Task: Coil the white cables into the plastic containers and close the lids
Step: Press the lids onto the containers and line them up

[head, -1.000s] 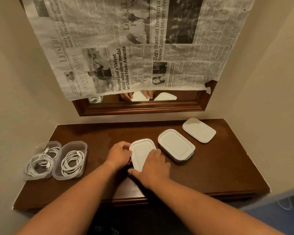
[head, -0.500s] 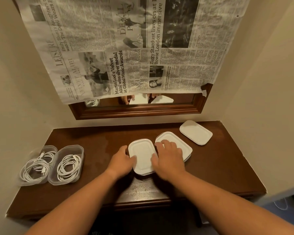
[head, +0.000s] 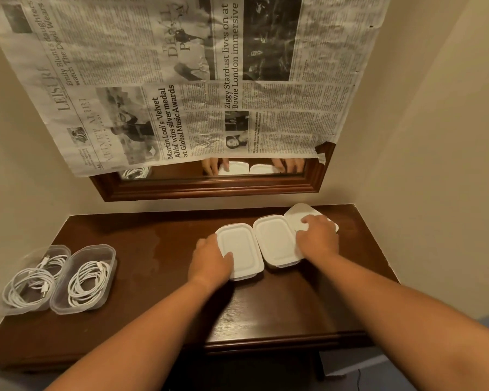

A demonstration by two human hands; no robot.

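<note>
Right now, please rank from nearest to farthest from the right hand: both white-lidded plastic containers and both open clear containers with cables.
1. Middle white-lidded plastic container, against the right hand.
2. Left white-lidded plastic container, held by the left hand.
3. Inner open clear container, table's left.
4. Outer open clear container, far left.

far lid [head: 302, 211] | right part hidden under right hand [head: 318, 239] (grip unclear)
</note>
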